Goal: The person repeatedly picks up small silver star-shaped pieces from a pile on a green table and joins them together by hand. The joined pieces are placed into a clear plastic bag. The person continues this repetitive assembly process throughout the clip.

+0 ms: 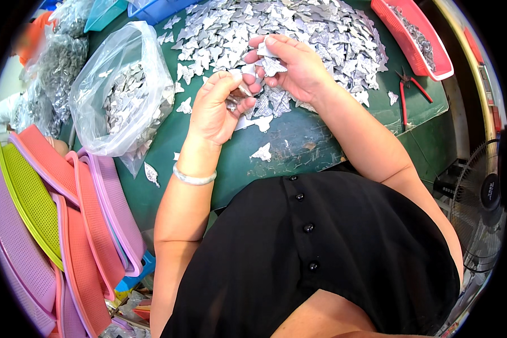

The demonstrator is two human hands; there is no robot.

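My left hand (215,107) is curled in front of the pile, its fingers closed round a few silvery metal pieces (240,91), partly hidden by the fingers. Beside it, my right hand (298,66) pinches a flat butterfly-shaped metal piece (272,67) between thumb and fingers. The fingertips of both hands almost meet. Behind them spreads a large heap of the same butterfly-shaped pieces (332,45). A single loose piece (262,152) lies on the green table (298,147) close to my body. Pale coverings seem to wrap both thumb tips.
A clear plastic bag (87,107) of similar pieces stands at the left, near a leaf-shaped piece (151,174). Red-handled pliers (404,101) and a pink basket (442,65) of small metal parts are at the right. Stacked colored baskets (87,248) crowd the lower left; a fan (473,203) stands right.
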